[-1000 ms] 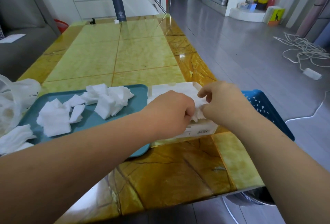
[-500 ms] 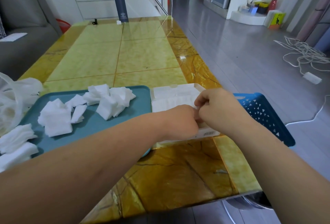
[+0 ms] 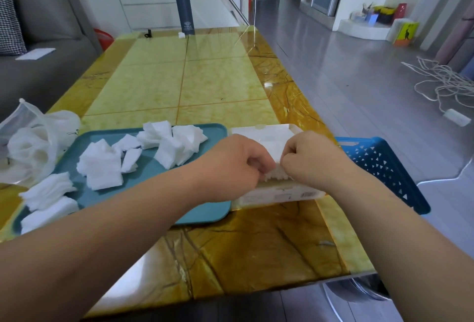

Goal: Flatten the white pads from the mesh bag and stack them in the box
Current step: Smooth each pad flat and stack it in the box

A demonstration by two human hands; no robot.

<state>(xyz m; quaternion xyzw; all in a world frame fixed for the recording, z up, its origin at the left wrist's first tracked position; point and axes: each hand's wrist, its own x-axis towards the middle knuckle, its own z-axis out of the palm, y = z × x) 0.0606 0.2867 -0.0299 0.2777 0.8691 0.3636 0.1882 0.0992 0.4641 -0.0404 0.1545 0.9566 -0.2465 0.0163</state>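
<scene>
White pads [image 3: 102, 168] lie crumpled on the tray [image 3: 215, 137], within easy reach, apparently tipped out of the mesh bag [image 3: 33, 142] slumped just left of the tray. Just right of the tray stands the box [image 3: 277, 194]. Over its near rim the left hand [image 3: 236, 165] and right hand [image 3: 307, 160] meet, fingers curled, pinching one pad [image 3: 278, 174] between them, likely tugging it flat before laying it inside.

Pads [image 3: 102, 165] are white, tray [image 3: 154, 175] teal, table [image 3: 218, 83] veined yellow-brown, basket [image 3: 379, 165] blue.
</scene>
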